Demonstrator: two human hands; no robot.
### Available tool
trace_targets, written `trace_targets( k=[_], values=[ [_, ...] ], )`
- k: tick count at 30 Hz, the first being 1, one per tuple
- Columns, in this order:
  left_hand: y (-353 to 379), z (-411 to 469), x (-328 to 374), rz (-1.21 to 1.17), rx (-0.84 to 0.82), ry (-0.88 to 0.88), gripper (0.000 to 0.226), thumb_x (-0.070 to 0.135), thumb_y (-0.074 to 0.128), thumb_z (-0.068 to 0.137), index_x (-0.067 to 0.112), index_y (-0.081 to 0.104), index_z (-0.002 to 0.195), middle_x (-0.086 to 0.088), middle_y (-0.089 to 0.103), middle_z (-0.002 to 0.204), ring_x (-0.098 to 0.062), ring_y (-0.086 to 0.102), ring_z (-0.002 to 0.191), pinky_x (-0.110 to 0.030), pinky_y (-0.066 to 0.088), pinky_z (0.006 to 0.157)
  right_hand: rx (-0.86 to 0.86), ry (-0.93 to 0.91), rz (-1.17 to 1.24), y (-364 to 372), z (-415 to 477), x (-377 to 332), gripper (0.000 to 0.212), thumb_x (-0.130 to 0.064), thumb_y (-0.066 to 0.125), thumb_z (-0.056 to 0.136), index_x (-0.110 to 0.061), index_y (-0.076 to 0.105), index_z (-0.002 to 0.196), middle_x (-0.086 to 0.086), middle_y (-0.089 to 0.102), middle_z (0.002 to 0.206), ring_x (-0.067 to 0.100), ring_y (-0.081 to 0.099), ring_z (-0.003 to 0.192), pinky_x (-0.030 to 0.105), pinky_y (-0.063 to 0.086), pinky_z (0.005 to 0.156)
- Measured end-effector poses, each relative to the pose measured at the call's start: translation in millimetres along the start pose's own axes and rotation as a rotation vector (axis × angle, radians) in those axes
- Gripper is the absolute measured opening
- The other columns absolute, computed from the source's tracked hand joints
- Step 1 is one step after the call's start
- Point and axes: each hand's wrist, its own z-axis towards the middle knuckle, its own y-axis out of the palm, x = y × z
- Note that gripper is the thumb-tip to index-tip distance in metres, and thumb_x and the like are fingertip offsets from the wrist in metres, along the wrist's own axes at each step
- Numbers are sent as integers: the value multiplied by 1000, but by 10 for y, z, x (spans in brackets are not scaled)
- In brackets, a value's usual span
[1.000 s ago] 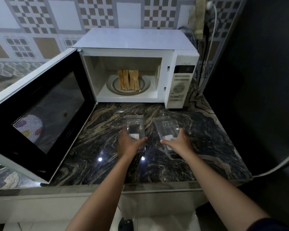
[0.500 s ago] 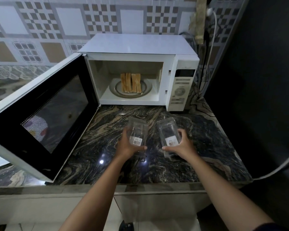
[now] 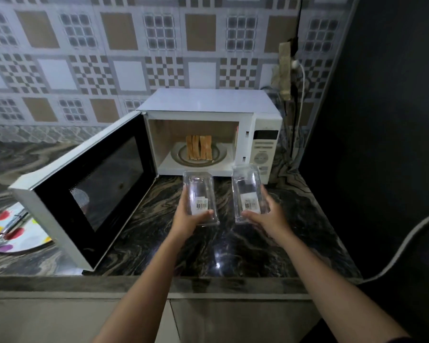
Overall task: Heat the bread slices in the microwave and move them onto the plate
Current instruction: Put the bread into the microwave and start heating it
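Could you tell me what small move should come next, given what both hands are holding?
Probably set both clear containers down: the left hand and right hand are occupied, while the bread slices stand in the open microwave.

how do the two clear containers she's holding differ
The left container, in the left hand, sits lower and nearer the open door; the right container, in the right hand, reaches higher, overlapping the microwave's front. Both are clear, empty-looking, with barcode stickers.

Both forearms are bare; a dark sleeve (image 3: 396, 339) edges the right arm.
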Motion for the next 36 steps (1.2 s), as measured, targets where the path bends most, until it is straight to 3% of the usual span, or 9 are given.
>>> trace_targets(
  k=[2,5,10,16,19,23,27,32,36],
  values=[
    [-23,56,234,-16,4,48,101,-2,77,69,35,21,145,10,49,125,-8,56,105,-24,57,74,17,-66,-7,-29,54,-209,96,-11,80,70,-31,25,146,-3,45,134,15,48,119,27,56,82],
    [-67,182,587,-39,38,123,102,-1,76,69,32,18,147,2,48,129,-12,59,103,-32,56,79,31,-143,9,-56,178,-537,97,-13,81,69,-30,24,146,0,46,138,17,52,115,36,55,88],
    [-132,541,1177,-94,31,181,103,4,77,72,29,14,149,3,30,146,-22,58,111,-29,59,76,17,-208,64,-77,516,-1084,94,-6,78,72,-26,25,147,4,42,141,14,48,114,7,50,56],
    [-277,1203,1767,-177,-22,95,98,-1,72,75,26,13,149,-10,38,144,-31,53,119,-33,57,75,-6,-201,38,16,1174,-1700,92,-10,81,70,-31,30,144,-3,42,136,20,54,114,32,56,83],
    [-338,1538,1993,-84,-13,38,92,4,71,78,19,14,149,-14,35,147,-32,44,127,-30,51,77,-27,-133,25,80,1545,-1944,75,-2,75,74,-29,39,133,1,55,110,19,64,88,31,57,75],
    [-465,2050,2205,-47,-52,-2,76,3,71,78,18,31,140,-14,43,139,-25,50,107,-26,53,62,-42,-36,-2,211,2174,-2165,78,-1,80,67,-16,39,132,15,58,120,27,67,91,31,58,61],
    [-532,2486,2208,26,-79,-44,80,8,76,75,18,31,140,-12,43,140,-26,53,113,-22,55,59,-17,26,-96,331,2519,-2242,69,-4,80,69,-16,38,122,17,57,120,30,69,87,40,60,75],
    [-477,2843,2151,145,-194,-18,52,10,71,80,15,45,125,-1,57,105,-12,55,91,-23,49,69,59,11,-290,469,2761,-2219,66,-15,78,73,-19,37,124,12,55,121,22,64,89,24,54,55],
    [-482,3073,2101,278,-102,-33,55,16,74,78,15,46,125,-8,53,118,-22,52,108,-37,47,94,83,6,-423,515,2882,-2285,60,-25,76,75,-16,42,124,8,57,118,16,57,83,23,46,57]
  ],
)
